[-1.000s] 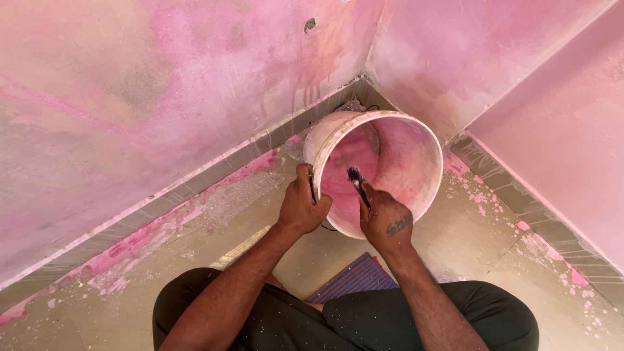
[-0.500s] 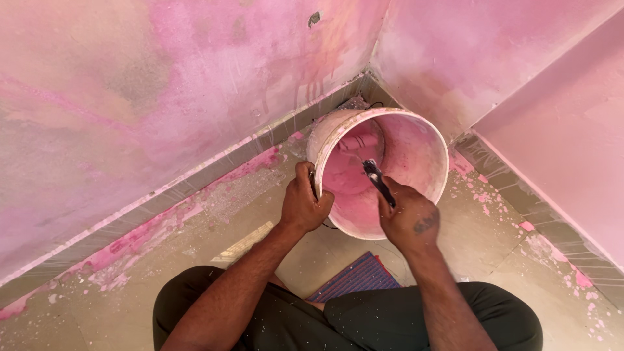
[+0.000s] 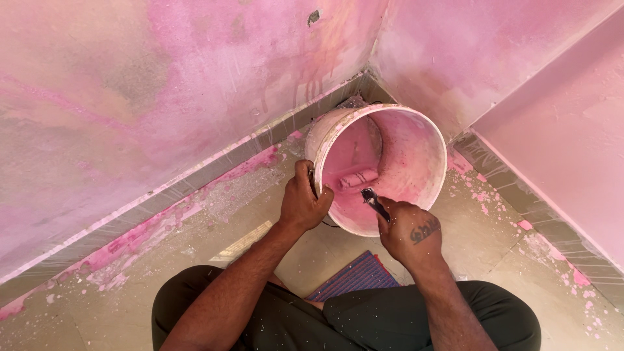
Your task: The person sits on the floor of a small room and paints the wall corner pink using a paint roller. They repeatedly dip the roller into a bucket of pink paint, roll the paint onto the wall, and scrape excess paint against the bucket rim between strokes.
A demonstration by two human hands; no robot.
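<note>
Where pink wash covers plaster: left wall (image 3: 130, 97), streaked and blotchy, with a taped skirting strip (image 3: 195, 179) along its foot.
Floor below: tile (image 3: 162, 260) flecked with dried pink, thickest along the strip.
Left hand (image 3: 304, 203): closed over the near rim of the bucket (image 3: 416, 156), fingers curled inside, thumb outside.
Bucket: white plastic, coated pink inside, tipped on its side toward the lap, mouth up to the camera, wedged into the room corner.
Inside the bucket: small pink roller sleeve (image 3: 359, 179) lying against the wall (little liquid visible around it).
Right hand (image 3: 409, 227): wrapped tight around a dark tool handle (image 3: 375, 203), its tip reaching into the bucket; working end not clearly seen.
Under the knees: blue-and-red striped mat (image 3: 356, 276).
Risk: rim slipping from a paint-wet grip, letting the tilted bucket roll and spill onto mat and trousers; a hard scrape could flick pink drops outward.
</note>
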